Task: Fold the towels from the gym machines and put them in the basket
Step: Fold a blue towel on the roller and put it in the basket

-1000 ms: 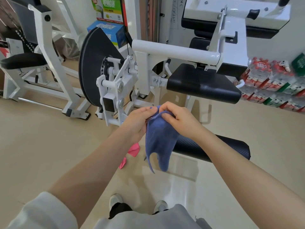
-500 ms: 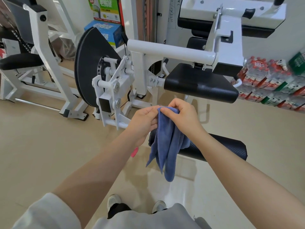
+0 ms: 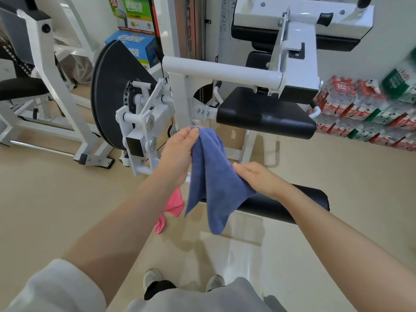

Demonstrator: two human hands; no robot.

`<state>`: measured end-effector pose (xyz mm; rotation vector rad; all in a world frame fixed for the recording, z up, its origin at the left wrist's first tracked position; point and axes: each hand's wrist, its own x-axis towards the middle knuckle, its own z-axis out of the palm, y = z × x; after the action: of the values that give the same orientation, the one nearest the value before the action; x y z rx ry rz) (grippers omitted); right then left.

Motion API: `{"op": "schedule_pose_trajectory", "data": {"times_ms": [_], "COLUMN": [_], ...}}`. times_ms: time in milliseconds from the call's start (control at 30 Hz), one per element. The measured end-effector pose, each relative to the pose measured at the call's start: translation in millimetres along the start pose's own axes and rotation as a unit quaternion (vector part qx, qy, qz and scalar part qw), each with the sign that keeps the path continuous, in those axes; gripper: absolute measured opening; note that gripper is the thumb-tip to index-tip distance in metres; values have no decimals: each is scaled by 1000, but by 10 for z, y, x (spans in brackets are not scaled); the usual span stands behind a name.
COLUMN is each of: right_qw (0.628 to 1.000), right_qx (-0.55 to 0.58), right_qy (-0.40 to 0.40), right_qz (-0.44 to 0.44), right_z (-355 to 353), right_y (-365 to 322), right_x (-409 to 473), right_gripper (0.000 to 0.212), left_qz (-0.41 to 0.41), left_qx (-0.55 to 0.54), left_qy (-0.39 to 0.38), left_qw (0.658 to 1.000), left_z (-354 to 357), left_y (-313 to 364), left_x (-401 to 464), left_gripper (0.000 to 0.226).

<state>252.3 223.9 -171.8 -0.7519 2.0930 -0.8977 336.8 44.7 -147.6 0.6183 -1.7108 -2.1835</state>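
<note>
From your head camera, your left hand (image 3: 180, 152) pinches the top edge of the blue towel (image 3: 211, 183) between thumb and fingers, holding it up in front of the white gym machine (image 3: 216, 70). The towel hangs down in loose folds, its lower corners dangling free above the floor (image 3: 56, 199). Your right hand (image 3: 256, 176) is lower and to the right, fingers extended along the towel's right side; it looks as if the thumb is tucked under the cloth, gripping it, but the fabric hides the contact, so you cannot be sure of more than a light hold. Behind the towel and your right wrist lies the machine's black padded roller (image 3: 292, 206), running off to the right. Above it sits the black seat pad (image 3: 265, 113), and to the left the black disc (image 3: 112, 95) on the machine's pivot. A pink towel (image 3: 173, 206) shows below your left forearm, partly hidden by it; whether it hangs from the machine or lies on the floor is unclear. Packs of bottled water (image 3: 360, 109) are stacked against the wall at right. Your shoes (image 3: 153, 278) show at the bottom edge.
</note>
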Motion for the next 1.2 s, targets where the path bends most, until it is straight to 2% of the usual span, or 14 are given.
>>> {"op": "schedule_pose_trajectory", "data": {"times_ms": [67,200,300,467,667,700,767,833,867,933,967,1033,1100,1200], "right_qw": [995,964,929,903,899,890,863,856,869,920,936,933,920,910], "right_qx": [-88,-233,-329,-415,-406,-425,-454,-415,-362,-158,-32,157,252,290], "right_qy": [-35,-130,-166,-84,-43,-2,131,261,304,346,344,323,301,295], "right_qz": [-15,-4,17,73,159,168,181,163,144,95,67,22,6,22], "right_z": [-33,-107,-108,-111,-249,-263,-292,-358,-404,-520,-581,-698,-815,-975], "right_y": [170,334,405,574,844,897,965,997,1005,992,963,896,873,840], "right_x": [3,-31,-43,26,-60,-89,-144,-171,-185,-215,-243,-297,-274,-106], "right_gripper": [44,24,32,27,22,23,28,29,27,23,21,24,27,15], "left_qz": [0,1,-1,2,21,18,8,0,0,5,5,-2,-13,-29], "left_qx": [-25,-52,-71,-78,-49,-40,-28,-27,-37,-68,-82,-99,-87,-47], "left_qy": [37,62,47,53,56,63,80,97,99,84,70,45,39,53], "left_qw": [999,997,996,996,997,997,996,995,994,994,994,994,995,997], "left_z": [-63,-100,-62,-18,-80,-95,-110,-114,-106,-101,-106,-119,-118,-70], "left_y": [30,81,83,15,-172,-213,-272,-299,-301,-307,-309,-286,-256,-213], "left_x": [56,89,68,73,82,89,113,147,156,172,189,258,372,579], "left_gripper": [24,24,24,24,27,27,27,27,28,28,28,27,26,25]}}
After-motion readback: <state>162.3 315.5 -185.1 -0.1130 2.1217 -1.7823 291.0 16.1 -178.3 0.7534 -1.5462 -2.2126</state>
